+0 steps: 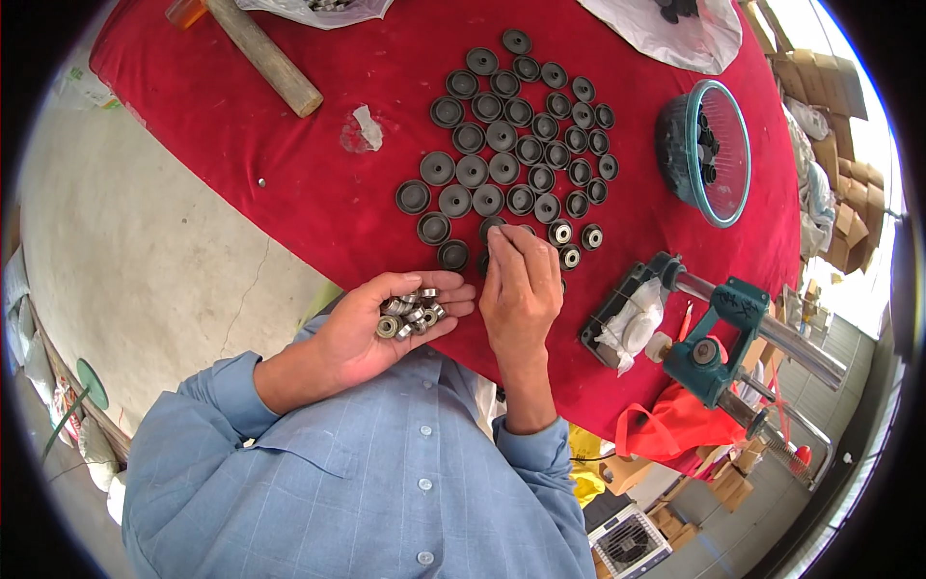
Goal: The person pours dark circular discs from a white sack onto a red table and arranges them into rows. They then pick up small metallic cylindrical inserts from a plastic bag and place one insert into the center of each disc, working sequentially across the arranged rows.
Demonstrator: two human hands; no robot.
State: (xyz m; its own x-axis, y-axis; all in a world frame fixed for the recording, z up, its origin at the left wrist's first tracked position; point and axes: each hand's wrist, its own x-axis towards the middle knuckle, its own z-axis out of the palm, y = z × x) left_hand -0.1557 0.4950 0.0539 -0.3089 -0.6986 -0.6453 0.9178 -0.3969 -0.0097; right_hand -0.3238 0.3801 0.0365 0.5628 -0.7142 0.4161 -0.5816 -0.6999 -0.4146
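A small heap of shiny metal ball bearings (413, 314) rests in the upturned palm of my left hand (352, 333), its fingers stretched to the right beneath them. Just to the right, my right hand (521, 289) points away from me with fingertips drawn together over a black round cap (491, 228). Whatever those fingertips pinch is hidden from view. Many black plastic caps (487, 200) lie spread out on the red cloth (318, 183) beyond my hands. Beside my right hand, a few caps (559, 233) have a metal bearing seated in the middle.
A teal-rimmed basin (705, 207) with black parts stands at the right. Nearer is a green bench press (723, 333) with a white-wrapped piece (632, 328) at its base. A wooden stick (265, 58) lies far left; a white bag (675, 43) lies far right.
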